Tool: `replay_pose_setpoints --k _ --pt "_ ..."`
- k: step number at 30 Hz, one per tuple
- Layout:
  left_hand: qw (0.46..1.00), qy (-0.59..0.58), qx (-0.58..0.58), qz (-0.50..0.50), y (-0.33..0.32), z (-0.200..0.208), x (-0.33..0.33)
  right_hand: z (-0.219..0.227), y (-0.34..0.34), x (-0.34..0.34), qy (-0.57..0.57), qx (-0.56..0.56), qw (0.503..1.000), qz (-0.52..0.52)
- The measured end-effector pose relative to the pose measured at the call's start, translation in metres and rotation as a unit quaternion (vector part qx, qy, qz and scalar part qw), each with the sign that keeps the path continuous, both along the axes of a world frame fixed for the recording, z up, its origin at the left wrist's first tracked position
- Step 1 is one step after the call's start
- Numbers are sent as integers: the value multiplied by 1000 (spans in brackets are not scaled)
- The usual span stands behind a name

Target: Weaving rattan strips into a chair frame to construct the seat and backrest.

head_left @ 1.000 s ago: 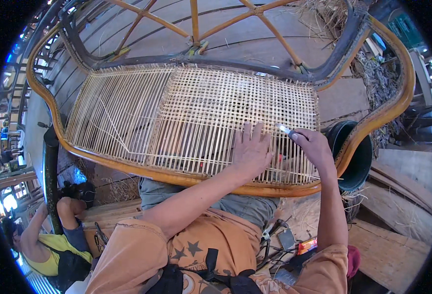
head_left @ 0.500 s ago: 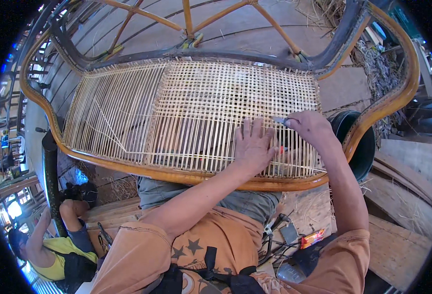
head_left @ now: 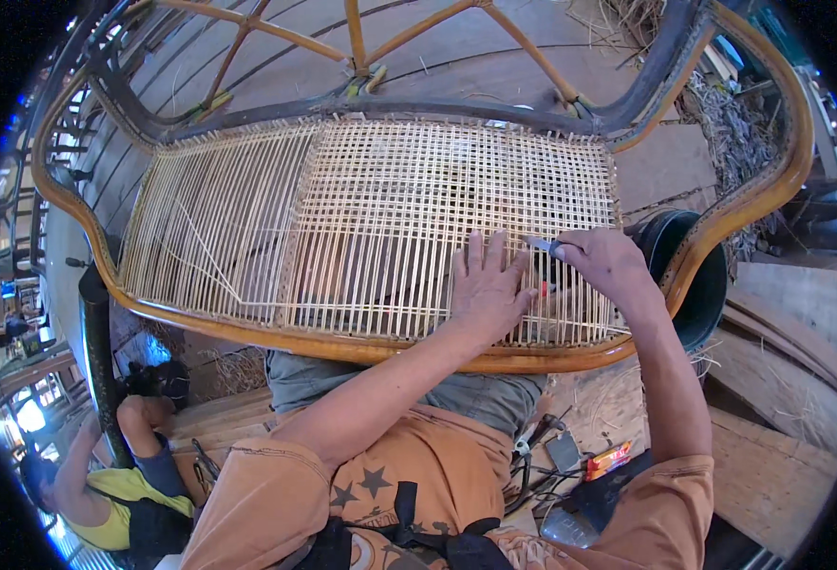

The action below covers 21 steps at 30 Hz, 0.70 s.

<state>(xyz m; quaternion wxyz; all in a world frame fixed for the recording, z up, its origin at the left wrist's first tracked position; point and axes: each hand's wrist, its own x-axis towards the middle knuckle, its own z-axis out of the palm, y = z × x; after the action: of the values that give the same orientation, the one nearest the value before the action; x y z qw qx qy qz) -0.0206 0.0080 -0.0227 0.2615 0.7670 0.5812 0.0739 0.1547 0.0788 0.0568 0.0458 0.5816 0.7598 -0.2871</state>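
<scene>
Across my lap lies a curved rattan frame (head_left: 342, 351) with a cane panel (head_left: 456, 171) strung over it. The far right of the panel is woven in a crossed grid; the near right and the left part show mostly lengthwise strands. My left hand (head_left: 490, 285) lies on the near strands, its fingers spread and empty. In my right hand (head_left: 608, 264) is a small knife (head_left: 541, 244), its blade pointing left onto the strands just beyond my left fingers. The knife's handle is mostly hidden in my fist.
A dark green bucket (head_left: 703, 294) stands beyond the frame's right side. Wooden boards (head_left: 779, 380) lie at the right, and an orange packet (head_left: 609, 462) and cables are beside me. A person in a yellow top (head_left: 105, 508) sits at lower left.
My right hand and the knife have moved slightly toward me. My left hand stays nearly in place on the strands.
</scene>
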Motion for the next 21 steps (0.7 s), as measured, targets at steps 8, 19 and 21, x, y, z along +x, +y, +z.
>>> replay_pose_setpoints --k 8,19,21 --pt "999 36 4 -22 2 3 -1 14 10 35 109 -21 983 -145" --pt "998 -1 45 -54 9 4 23 2 0 45 89 -12 992 -86" --pt "998 -4 32 -53 7 2 23 0 1 42 78 -20 994 -80"
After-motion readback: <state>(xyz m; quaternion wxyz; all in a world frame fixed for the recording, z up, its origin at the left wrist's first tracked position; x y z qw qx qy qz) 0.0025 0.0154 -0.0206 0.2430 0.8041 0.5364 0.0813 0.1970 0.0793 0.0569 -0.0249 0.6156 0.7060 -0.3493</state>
